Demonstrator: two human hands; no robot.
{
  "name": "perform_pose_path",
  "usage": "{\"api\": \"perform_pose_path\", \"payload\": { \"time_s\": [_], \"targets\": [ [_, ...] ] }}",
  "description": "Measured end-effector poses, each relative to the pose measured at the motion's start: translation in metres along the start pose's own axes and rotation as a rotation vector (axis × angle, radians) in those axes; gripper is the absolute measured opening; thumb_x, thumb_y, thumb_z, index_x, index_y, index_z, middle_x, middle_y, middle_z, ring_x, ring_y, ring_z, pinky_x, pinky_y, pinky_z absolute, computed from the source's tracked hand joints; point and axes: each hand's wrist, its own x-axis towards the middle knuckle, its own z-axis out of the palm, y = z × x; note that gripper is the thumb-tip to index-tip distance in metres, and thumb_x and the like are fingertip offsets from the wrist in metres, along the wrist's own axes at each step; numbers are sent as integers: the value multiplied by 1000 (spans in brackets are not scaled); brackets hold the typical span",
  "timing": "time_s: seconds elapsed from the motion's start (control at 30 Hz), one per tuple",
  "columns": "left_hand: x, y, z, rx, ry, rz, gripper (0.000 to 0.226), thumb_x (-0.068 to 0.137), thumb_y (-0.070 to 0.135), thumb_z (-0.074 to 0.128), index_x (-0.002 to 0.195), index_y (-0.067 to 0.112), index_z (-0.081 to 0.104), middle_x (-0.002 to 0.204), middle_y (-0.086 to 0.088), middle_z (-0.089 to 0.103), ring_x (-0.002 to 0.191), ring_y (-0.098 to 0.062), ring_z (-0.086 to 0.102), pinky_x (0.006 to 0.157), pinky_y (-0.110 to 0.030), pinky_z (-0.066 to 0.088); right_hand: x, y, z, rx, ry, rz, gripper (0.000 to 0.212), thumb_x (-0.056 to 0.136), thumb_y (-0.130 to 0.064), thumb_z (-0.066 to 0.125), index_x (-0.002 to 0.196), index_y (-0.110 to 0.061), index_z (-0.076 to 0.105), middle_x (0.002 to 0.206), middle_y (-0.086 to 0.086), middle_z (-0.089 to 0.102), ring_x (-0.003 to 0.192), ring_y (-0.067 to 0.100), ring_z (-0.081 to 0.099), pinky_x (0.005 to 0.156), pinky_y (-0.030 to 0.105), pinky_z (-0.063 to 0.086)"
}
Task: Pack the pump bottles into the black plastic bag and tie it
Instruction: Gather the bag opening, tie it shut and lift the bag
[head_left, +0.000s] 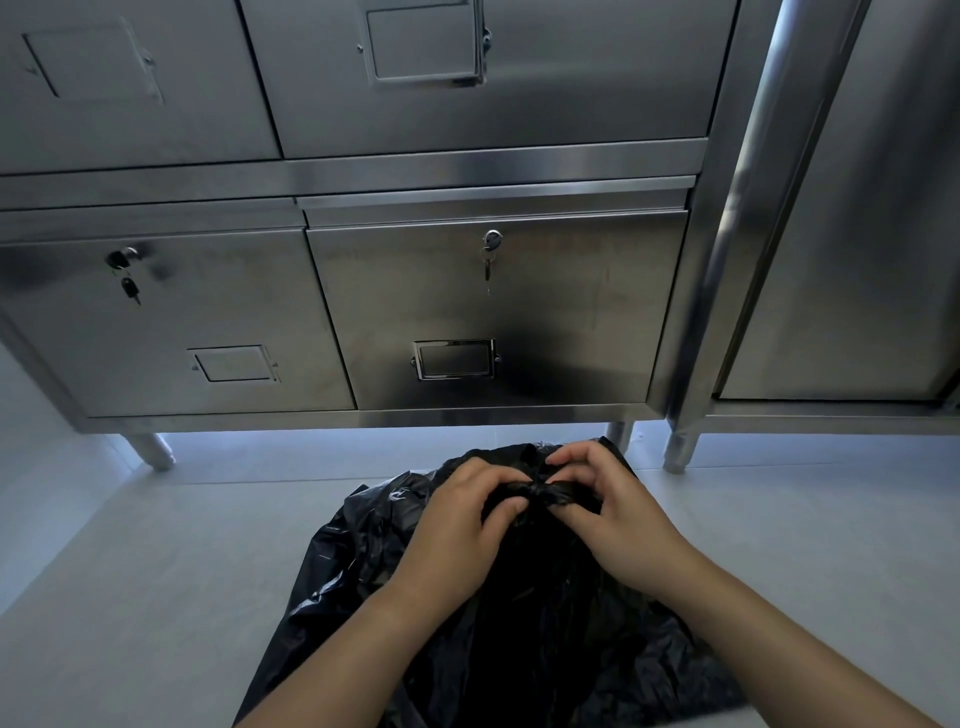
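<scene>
The black plastic bag (524, 618) lies bulging on the pale floor in front of me, its top gathered into a twisted neck (540, 491). My left hand (462, 525) pinches the neck from the left with thumb and fingers. From the right, my right hand (608, 509) grips the same twisted neck, fingertips curled over its top. No pump bottles are visible; whatever is in the bag is hidden by the black plastic.
A stainless steel cabinet (218, 312) on short legs stands just beyond the bag, with keys (488, 254) hanging in its drawer locks. A second steel unit (841, 260) stands to the right. Pale floor (156, 571) stretches to both sides of the bag.
</scene>
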Motion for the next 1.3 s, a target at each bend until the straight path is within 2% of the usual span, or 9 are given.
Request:
{"api": "perform_pose_path", "payload": {
  "time_s": [0.2, 0.37, 0.53, 0.7, 0.8, 0.9, 1.0, 1.2, 1.3],
  "targets": [
    [3, -2, -5, -179, -5, -100, 24, 84, 22, 66, 94, 44, 64, 98, 13, 66, 98, 4, 58, 89, -16, 44, 1, -3, 1, 69, 62, -25, 39, 79, -10, 69, 108, -31, 52, 87, -6, 68, 93, 7, 65, 94, 32, 47],
    [3, -5, -6, -121, -81, -133, 27, 80, 33, 70, 107, 37, 66, 101, 15, 67, 97, 8, 57, 84, -6, 40, 2, -5, 0, 78, 100, -26, 44, 77, -3, 69, 106, -31, 53, 89, -5, 69, 95, 6, 64, 98, 35, 46],
    [7, -5, -10, 60, -74, -31, 18, 84, 30, 65, 101, 27, 67, 96, 14, 61, 93, 7, 53, 79, -2, 34, 1, -4, -5, -56, 73, -95, 44, 78, -5, 68, 103, -37, 53, 91, -17, 65, 95, 1, 62, 95, 24, 44],
    [7, -1, -4, -40, -56, 7, 15, 86, 25, 64, 100, 28, 64, 102, 19, 63, 100, 9, 54, 85, -4, 37, 0, -4, -6, -97, 126, -163, 43, 77, -3, 63, 101, -37, 54, 89, -18, 63, 94, 3, 60, 86, 13, 43],
    [7, 3, 0, -67, -122, 25, 13, 88, 29, 61, 97, 38, 57, 91, 25, 65, 91, 10, 57, 76, -5, 39, -4, 0, -12, -89, 138, -154, 44, 78, -3, 64, 100, -40, 52, 90, -17, 63, 94, 4, 61, 86, 14, 45],
    [12, 5, 2, 27, -145, 79, 12, 88, 32, 59, 100, 35, 56, 88, 18, 65, 87, 6, 57, 72, -6, 39, -8, 5, -19, -90, 122, -137, 43, 78, -5, 66, 98, -41, 52, 91, -17, 63, 93, 3, 62, 87, 18, 47],
    [16, 2, -5, 125, -114, 105, 13, 89, 33, 58, 102, 30, 59, 92, 15, 66, 88, 1, 55, 75, -10, 40, -9, 7, -24, -115, 115, -131, 42, 79, -7, 66, 99, -42, 53, 91, -19, 62, 92, 2, 61, 83, 12, 45],
    [9, -4, -15, 7, -31, -37, 15, 85, 28, 64, 100, 27, 66, 90, 10, 71, 84, -4, 63, 77, -20, 48, -4, 8, -21, -53, 158, -94, 36, 80, -12, 67, 96, -42, 57, 90, -20, 64, 93, -4, 60, 80, 6, 43],
    [7, -9, -16, -81, 77, -152, 26, 83, 27, 68, 107, 33, 63, 86, 10, 69, 81, -1, 63, 74, -12, 47, -1, 9, -12, -12, 190, -80, 31, 78, -10, 69, 87, -39, 61, 91, -22, 67, 92, -5, 61, 82, 7, 45]
  ]
}}
